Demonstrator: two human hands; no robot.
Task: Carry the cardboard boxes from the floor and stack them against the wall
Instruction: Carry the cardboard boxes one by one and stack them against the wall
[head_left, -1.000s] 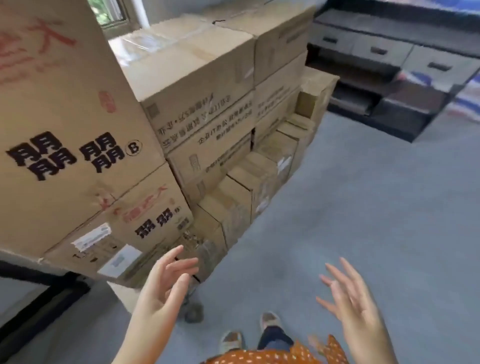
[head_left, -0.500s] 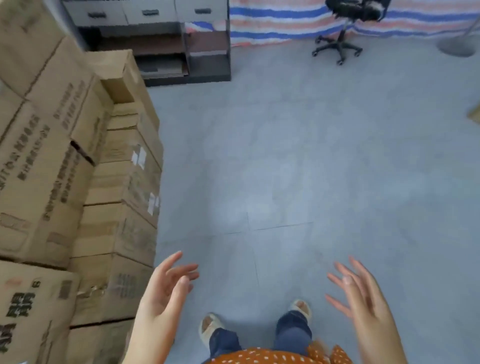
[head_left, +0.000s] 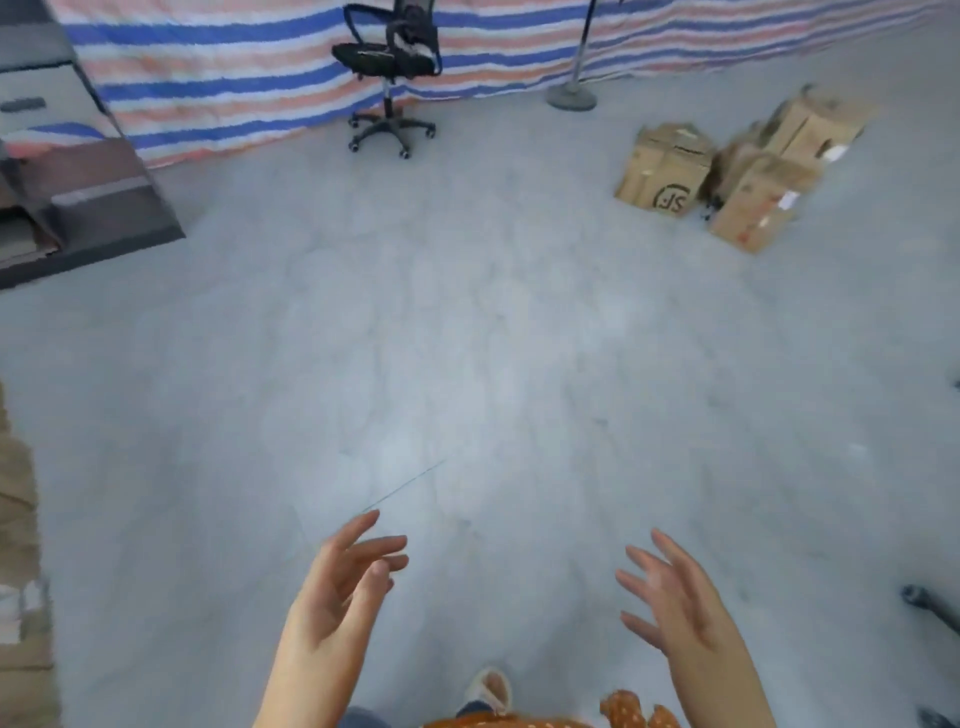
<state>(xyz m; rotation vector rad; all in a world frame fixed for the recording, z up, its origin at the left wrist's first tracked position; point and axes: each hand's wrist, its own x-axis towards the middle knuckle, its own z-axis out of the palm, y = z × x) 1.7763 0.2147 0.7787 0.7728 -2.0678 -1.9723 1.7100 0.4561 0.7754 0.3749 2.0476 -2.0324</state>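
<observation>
Overhead, looking down at a pale grey floor (head_left: 467, 338). Left hand (head_left: 337, 592) and right hand (head_left: 675, 603) both raised in front of the body, near bottom of view, palms turned toward each other, fingers spread and loosely straight; each grip is apart and holds nothing. The hands are well apart from one another. Cardboard boxes (head_left: 727, 176) sit in a loose cluster on the floor at far right, three or four of them, touching or just beside each other, some tilted; the nearest left one carries a round dark logo. A strip of stacked cardboard (head_left: 18, 545) shows along the near left edge, blurred. Black office chair (head_left: 389, 62) stands far centre, in front of a blue, red and white striped tarp (head_left: 208, 67) that runs along the far side. Round stand base with pole (head_left: 571, 96) right of the chair. Grey and dark cabinet (head_left: 67, 171) at far left. One slippered foot (head_left: 488, 693) and an orange dotted garment (head_left: 519, 719) at bottom edge.
</observation>
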